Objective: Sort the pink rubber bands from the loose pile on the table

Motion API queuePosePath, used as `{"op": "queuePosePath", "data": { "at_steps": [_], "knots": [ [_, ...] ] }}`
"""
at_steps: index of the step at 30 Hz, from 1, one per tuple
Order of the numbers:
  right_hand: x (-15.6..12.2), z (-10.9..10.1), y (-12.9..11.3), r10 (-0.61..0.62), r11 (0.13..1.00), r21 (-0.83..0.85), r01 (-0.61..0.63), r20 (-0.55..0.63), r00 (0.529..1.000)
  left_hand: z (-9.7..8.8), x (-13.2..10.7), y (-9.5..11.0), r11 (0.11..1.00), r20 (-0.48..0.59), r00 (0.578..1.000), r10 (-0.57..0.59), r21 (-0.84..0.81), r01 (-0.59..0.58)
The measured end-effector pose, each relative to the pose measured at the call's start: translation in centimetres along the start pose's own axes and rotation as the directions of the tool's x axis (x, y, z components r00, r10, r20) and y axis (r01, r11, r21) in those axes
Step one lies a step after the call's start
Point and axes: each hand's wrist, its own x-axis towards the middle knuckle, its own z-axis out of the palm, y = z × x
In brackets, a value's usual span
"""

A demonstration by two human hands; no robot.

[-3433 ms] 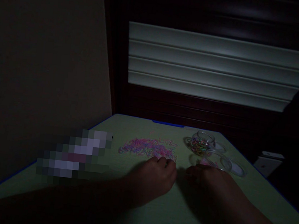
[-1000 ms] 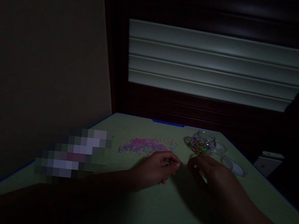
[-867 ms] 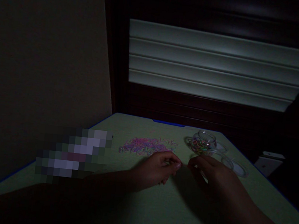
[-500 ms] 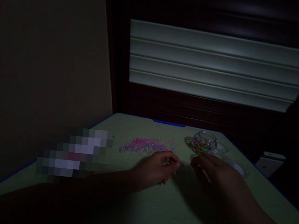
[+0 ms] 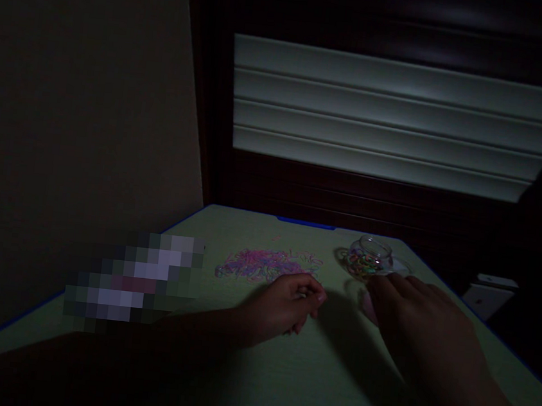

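Note:
My left hand (image 5: 289,305) hovers over the table at the centre, thumb and fingertips pinched together. Whatever they hold is too small and dark to make out. Just beyond it lies a loose pile of thin pink and purple elastic bands (image 5: 264,265). My right hand (image 5: 427,329) is farther right, palm down, with its fingers stretched forward and the thumb apart from them. It hides most of a clear round lid or dish. Close past its fingertips stands an uncapped clear glass jar (image 5: 371,255), partly filled with multicoloured bands.
The pale green table (image 5: 280,391) has a blue edge. A blurred-out pale object (image 5: 147,274) lies at its left. A wall (image 5: 91,113) borders the left side, and a dark wooden panel with white slats (image 5: 381,121) rises behind. A white box (image 5: 488,297) is beyond the right edge.
My right hand has moved right, away from my left hand, and its fingers have opened out over the clear round lid or dish. My left hand has hardly moved.

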Motion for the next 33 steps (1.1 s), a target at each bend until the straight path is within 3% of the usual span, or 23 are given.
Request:
{"op": "queuePosePath", "data": {
  "at_steps": [11, 25, 33],
  "knots": [
    [-0.33, -0.97, 0.58, 0.135, 0.968, -0.211, -0.132, 0.002, 0.991, 0.07, 0.05, 0.03, 1.0, 0.0, 1.0, -0.028, -0.015, 0.028],
    [-0.35, -0.66, 0.82, 0.191, 0.959, -0.232, -0.165, 0.091, 0.977, 0.13, -0.05, 0.07, 1.0, -0.006, 1.0, -0.021, -0.008, 0.021],
    [-0.45, -0.75, 0.79, 0.169, 0.964, -0.221, -0.149, 0.075, 0.983, 0.09, -0.05, 0.21, 0.999, -0.002, 0.999, -0.035, -0.004, 0.035]
  ]
}}
